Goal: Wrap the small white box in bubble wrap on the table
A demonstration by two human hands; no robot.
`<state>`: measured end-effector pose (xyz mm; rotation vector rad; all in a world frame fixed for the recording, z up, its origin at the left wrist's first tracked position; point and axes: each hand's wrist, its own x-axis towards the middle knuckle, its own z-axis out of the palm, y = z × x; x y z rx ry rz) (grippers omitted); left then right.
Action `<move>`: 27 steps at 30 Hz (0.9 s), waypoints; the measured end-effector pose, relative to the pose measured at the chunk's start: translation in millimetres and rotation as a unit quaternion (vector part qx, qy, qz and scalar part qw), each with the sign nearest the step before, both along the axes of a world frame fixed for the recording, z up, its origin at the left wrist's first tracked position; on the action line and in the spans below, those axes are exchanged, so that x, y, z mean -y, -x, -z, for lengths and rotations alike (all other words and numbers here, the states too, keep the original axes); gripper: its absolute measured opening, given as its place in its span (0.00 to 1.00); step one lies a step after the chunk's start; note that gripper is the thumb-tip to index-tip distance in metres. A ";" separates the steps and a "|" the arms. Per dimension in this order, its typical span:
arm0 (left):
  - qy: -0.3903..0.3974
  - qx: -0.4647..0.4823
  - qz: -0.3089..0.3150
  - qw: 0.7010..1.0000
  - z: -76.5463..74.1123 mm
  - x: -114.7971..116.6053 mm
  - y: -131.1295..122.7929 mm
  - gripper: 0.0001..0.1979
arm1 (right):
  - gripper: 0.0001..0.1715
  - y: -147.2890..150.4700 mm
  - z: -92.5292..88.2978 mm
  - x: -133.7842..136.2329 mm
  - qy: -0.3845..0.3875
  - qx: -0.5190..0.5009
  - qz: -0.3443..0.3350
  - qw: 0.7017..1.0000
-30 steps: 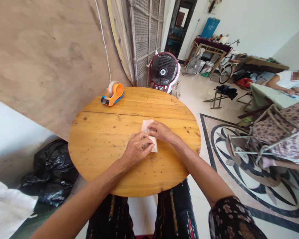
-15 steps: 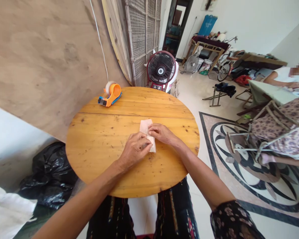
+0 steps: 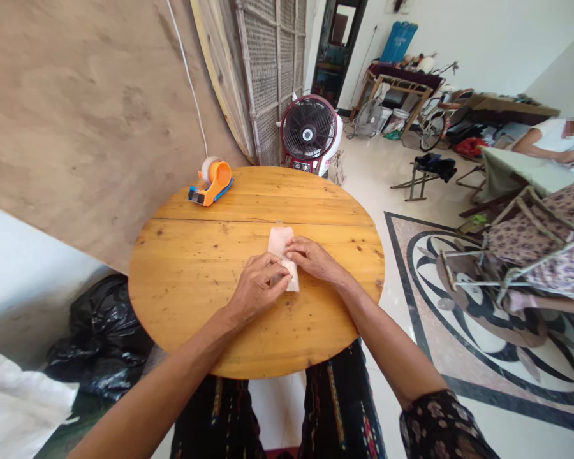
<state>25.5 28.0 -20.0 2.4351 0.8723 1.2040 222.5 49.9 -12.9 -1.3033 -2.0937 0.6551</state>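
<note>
A narrow pale pink strip (image 3: 280, 238) lies on the round wooden table (image 3: 191, 274); whether it is paper or cloth I cannot tell. My left hand (image 3: 262, 280) rests over the strip's lower left side, thumb and forefinger pinched together on it. From the right, my right hand (image 3: 310, 256) has its thumb and fingertips closed on the strip's right edge near the middle. The fingers cover part of the strip. Farther off, at the table's back left, stands an orange and blue tape dispenser (image 3: 219, 185) with a roll of clear tape.
Beyond the table's far edge is a dark red fan (image 3: 307, 135). A wooden board (image 3: 100, 115) leans along the left, with black plastic bags (image 3: 100, 331) below. At right, a person sits at another table (image 3: 521, 167) near a folding chair (image 3: 521, 223).
The view has shifted very slightly. Both hands keep their place on the strip, with hardly any visible movement.
</note>
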 end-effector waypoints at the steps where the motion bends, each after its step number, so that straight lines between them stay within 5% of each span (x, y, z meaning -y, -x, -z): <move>1: 0.002 -0.002 0.000 1.000 -0.3 0.0 0.1 0.04 | 0.13 0.0 -0.1 0.3 -0.003 -0.003 -0.003 1.000; 27: 0.046 0.021 0.017 0.999 3.2 -3.1 1.4 0.06 | 0.15 -0.9 1.9 4.6 -0.013 -0.013 -0.011 1.000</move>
